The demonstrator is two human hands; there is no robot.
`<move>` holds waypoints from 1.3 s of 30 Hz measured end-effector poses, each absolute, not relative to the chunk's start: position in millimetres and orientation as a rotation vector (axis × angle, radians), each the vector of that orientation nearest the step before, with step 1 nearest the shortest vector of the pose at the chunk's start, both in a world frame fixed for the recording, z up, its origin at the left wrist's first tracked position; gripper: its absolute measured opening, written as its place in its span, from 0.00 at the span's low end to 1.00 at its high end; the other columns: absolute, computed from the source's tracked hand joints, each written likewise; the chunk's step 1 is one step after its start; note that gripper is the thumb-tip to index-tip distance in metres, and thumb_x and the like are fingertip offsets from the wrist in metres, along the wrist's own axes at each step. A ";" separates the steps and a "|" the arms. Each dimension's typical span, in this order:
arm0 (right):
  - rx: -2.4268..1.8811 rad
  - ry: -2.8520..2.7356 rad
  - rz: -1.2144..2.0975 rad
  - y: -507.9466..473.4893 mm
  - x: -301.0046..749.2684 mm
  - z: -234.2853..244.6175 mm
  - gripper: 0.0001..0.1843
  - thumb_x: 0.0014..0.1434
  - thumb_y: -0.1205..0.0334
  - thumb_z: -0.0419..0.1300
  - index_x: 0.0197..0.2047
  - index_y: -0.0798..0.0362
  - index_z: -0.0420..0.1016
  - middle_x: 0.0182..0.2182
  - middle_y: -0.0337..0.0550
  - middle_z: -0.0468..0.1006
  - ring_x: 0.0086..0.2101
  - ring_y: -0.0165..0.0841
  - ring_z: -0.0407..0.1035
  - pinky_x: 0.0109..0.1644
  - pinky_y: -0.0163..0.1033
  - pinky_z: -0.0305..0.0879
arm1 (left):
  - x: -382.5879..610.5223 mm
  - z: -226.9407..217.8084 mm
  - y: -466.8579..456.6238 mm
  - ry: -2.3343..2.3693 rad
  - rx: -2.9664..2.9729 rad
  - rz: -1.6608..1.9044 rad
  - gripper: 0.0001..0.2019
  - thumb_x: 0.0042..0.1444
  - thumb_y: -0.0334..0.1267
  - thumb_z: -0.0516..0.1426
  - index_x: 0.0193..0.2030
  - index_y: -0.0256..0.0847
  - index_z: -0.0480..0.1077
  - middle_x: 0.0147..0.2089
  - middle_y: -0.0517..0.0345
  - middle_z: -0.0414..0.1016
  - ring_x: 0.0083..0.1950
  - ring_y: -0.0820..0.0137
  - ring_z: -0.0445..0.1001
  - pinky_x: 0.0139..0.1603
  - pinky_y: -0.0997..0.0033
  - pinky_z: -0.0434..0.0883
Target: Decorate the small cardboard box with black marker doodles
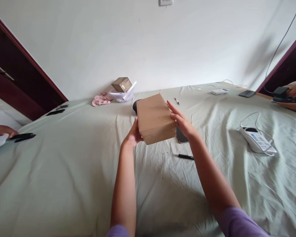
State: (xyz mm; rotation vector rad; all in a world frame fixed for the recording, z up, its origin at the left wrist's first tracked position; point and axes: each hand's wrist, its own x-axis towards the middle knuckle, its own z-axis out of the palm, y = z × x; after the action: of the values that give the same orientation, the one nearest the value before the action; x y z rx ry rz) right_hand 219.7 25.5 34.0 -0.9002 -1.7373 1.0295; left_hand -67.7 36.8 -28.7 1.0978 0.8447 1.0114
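Note:
I hold a plain brown cardboard box (155, 118) up between both hands, above a bed covered by a pale green sheet (64, 171). My left hand (132, 135) grips the box's near left corner from below, thumb against its side. My right hand (181, 121) lies flat against the box's right side with its fingers stretched out. A dark phone (181, 135) lies on the sheet just under my right hand, and a black pen (186, 156) lies a little nearer to me.
At the far edge sit a small cardboard box (122, 84) on a white plastic bag (122, 96), a pink cloth (101, 98) and a pen (177, 101). A white device with a cable (258, 141) lies right. Another person's hand (1, 130) shows left, other hands (292, 95) right.

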 end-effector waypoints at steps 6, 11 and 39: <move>-0.950 -1.768 1.041 27.4 223.8 25.4 0.64 0.67 0.36 0.65 0.91 0.33 0.28 0.89 0.36 0.39 0.86 0.50 0.42 0.87 0.61 0.49 | -63.6 -21.6 24.5 0.736 1.163 1.341 0.46 0.53 0.57 0.70 0.78 0.62 0.60 0.67 0.53 0.81 0.68 0.48 0.79 0.60 0.51 0.79; -0.934 -1.951 1.068 28.4 235.7 30.8 0.82 0.57 0.23 0.71 0.90 0.39 0.19 0.89 0.49 0.39 0.85 0.58 0.41 0.87 0.67 0.46 | -73.3 -33.8 22.7 0.707 1.231 1.383 0.43 0.39 0.38 0.73 0.66 0.53 0.69 0.52 0.58 0.81 0.59 0.55 0.80 0.59 0.54 0.77; -0.933 -1.643 1.456 14.5 227.0 39.4 0.58 0.56 0.30 0.77 0.81 0.48 0.70 0.70 0.56 0.79 0.69 0.56 0.75 0.77 0.63 0.71 | -44.0 -5.8 -2.7 0.566 0.805 1.551 0.35 0.53 0.73 0.64 0.51 0.43 0.82 0.52 0.46 0.89 0.70 0.37 0.82 0.67 0.42 0.84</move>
State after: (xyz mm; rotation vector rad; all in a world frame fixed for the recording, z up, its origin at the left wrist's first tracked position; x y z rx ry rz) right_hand 227.0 14.5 39.4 -0.9326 -1.6425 1.4564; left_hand -44.0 -2.7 -5.8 0.8049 0.5659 1.5505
